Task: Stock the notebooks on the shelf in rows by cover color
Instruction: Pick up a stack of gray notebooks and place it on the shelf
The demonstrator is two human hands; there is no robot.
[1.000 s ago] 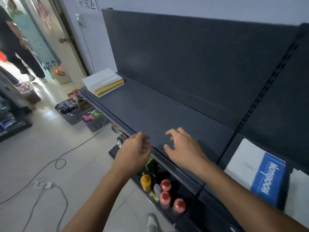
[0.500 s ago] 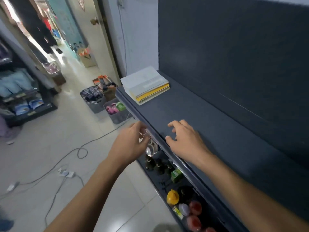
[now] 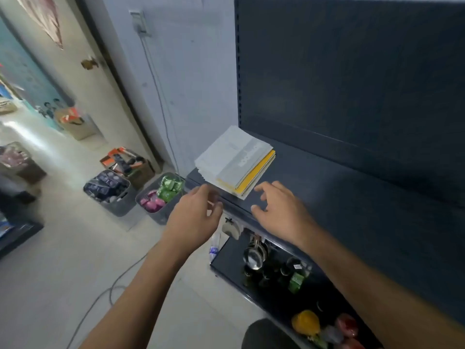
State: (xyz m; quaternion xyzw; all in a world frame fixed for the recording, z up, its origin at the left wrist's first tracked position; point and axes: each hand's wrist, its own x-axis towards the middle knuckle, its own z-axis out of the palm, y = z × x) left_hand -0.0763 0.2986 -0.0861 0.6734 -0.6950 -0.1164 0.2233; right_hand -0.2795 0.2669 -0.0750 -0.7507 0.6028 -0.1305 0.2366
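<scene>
A stack of notebooks (image 3: 236,159) lies at the left end of the dark shelf (image 3: 339,202); the top cover is white and grey, with yellow covers showing below. My left hand (image 3: 193,215) hovers just in front of the shelf's front edge, fingers loosely curled, holding nothing. My right hand (image 3: 279,210) is over the shelf just right of the stack's near corner, fingers spread, empty. Neither hand touches the stack.
A lower shelf (image 3: 271,293) holds metal cups, small bottles and coloured items. Grey bins (image 3: 163,195) and a cardboard box (image 3: 128,165) stand on the floor at left. A cable (image 3: 108,290) trails across the floor. A doorway opens far left.
My view and both hands have shifted left along the shelf. The notebook stack is now right in front of my hands. The blue notebook at the right has left the view.
</scene>
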